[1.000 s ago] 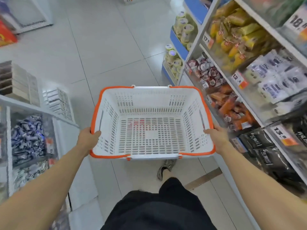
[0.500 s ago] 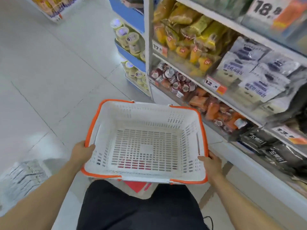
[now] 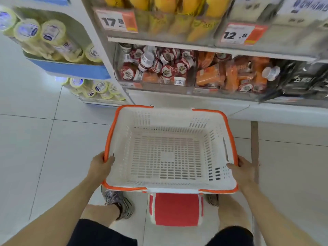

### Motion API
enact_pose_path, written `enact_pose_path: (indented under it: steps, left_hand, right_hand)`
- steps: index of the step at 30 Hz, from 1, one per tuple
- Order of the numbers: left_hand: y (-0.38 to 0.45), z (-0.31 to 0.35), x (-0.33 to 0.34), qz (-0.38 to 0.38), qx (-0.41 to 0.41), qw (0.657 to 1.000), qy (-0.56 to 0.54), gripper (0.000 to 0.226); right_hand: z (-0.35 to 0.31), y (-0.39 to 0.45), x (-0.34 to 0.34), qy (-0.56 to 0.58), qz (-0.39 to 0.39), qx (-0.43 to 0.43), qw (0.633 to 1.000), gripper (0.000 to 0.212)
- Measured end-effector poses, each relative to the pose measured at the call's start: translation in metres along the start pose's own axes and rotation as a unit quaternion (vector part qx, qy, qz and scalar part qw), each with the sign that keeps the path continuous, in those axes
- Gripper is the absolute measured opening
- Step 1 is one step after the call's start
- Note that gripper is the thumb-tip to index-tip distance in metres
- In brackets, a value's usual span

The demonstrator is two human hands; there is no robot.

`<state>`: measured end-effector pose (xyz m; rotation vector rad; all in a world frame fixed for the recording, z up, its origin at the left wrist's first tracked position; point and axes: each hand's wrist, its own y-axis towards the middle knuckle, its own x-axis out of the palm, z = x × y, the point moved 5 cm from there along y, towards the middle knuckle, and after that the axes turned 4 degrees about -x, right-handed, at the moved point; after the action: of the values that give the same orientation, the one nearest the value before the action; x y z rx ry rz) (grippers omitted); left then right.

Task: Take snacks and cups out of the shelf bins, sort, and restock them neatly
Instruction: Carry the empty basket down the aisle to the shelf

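From my head camera, I look down at a white plastic basket with an orange rim (image 3: 170, 157). Nothing is inside it. I hold it out in front of me, just below the low shelf bins. My left hand (image 3: 100, 166) grips the left rim, with my thumb hooked over the orange edge and my other fingers curled under it. My right hand (image 3: 244, 168) grips the right rim the same way, thumb lying inside the wall.

Right above the basket is a clear bin of small red and white cups (image 3: 156, 65). Beside it, on the right, is a bin of orange snack packs (image 3: 229, 73). Yellow bags (image 3: 177, 15) sit on the shelf over them. Round yellow tubs (image 3: 53, 38) fill the blue rack on the left.

A red and white stool (image 3: 175, 209) stands on the floor between my feet.
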<state>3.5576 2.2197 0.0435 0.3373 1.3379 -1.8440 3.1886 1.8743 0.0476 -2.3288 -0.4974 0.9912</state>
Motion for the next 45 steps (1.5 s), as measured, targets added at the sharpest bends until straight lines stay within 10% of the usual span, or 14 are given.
enact_pose_path:
  steps: [26,45]
  left_hand:
    - [0.241,-0.056,0.166,0.212,-0.002,0.977,-0.008,0.022]
    - [0.227,-0.044,0.115,0.134,0.18,0.973,0.051,0.014]
  right_hand:
    - [0.118,0.204,0.203,-0.013,0.101,-0.125,0.987,0.034]
    - [0.108,0.176,0.193,-0.101,0.06,-0.179,0.977,0.039]
